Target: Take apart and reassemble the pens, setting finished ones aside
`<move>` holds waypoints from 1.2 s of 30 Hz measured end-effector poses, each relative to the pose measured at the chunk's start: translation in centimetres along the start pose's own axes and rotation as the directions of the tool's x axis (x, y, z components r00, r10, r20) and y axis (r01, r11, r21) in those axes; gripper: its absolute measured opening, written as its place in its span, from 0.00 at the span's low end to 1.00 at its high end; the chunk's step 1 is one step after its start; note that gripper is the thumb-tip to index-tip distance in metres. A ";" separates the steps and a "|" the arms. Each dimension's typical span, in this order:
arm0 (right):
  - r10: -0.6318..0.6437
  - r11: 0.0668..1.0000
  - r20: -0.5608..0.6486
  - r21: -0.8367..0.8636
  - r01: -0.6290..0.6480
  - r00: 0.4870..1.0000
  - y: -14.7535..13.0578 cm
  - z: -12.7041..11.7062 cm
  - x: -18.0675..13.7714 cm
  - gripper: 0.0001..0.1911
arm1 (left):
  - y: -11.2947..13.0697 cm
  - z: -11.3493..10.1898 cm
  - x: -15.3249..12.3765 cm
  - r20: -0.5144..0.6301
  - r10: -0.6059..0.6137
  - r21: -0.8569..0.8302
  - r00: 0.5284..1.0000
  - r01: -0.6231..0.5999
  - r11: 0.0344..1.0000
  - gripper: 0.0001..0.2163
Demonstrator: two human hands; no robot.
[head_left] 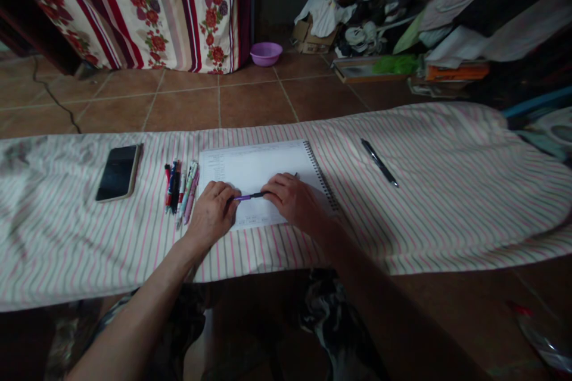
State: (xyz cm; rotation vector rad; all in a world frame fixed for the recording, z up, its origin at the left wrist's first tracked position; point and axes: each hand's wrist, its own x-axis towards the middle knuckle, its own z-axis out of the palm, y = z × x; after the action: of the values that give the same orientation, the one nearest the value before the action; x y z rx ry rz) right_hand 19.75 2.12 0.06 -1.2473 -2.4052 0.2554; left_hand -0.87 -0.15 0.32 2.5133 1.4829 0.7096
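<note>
A spiral notebook (259, 169) lies open on a striped cloth (447, 202) over a low surface. My left hand (213, 214) and my right hand (292, 199) rest on its near edge. Both pinch the same purple pen (248, 196), which lies level between them, the left at one end and the right at the other. Just left of the notebook lies a row of several pens (181, 190).
A phone (118, 172) lies face up at the left of the cloth. A black pen (379, 162) lies right of the notebook. Beyond are tiled floor, a floral curtain (147, 6), a purple bowl (266, 53) and piled clothes and boxes (402, 18).
</note>
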 end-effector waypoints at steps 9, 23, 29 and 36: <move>-0.001 0.999 -0.005 0.043 0.001 1.000 -0.3 -0.1 0.6 0.06 | -0.3 0.0 -0.1 -0.048 -0.066 -0.054 0.997 0.064 0.996 0.06; -0.014 0.969 -0.127 0.245 0.045 0.992 -0.7 0.0 1.0 0.08 | -0.6 -0.5 -0.1 -0.032 -0.114 -0.153 0.993 0.107 0.982 0.06; -0.011 0.951 -0.178 0.303 0.066 0.984 -0.8 0.0 1.1 0.07 | -0.3 -0.6 -0.1 -0.021 -0.105 -0.198 0.994 0.099 0.975 0.07; 0.068 0.926 -0.172 0.378 0.002 0.983 -1.1 -0.1 1.2 0.07 | -0.2 -0.6 0.1 -0.016 -0.138 -0.267 0.990 0.129 0.955 0.07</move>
State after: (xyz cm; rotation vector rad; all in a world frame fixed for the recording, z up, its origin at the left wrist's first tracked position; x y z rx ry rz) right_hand 18.35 2.48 0.84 -1.0815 -2.0558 0.5597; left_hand -1.25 -0.04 0.78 2.1918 1.4436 0.8681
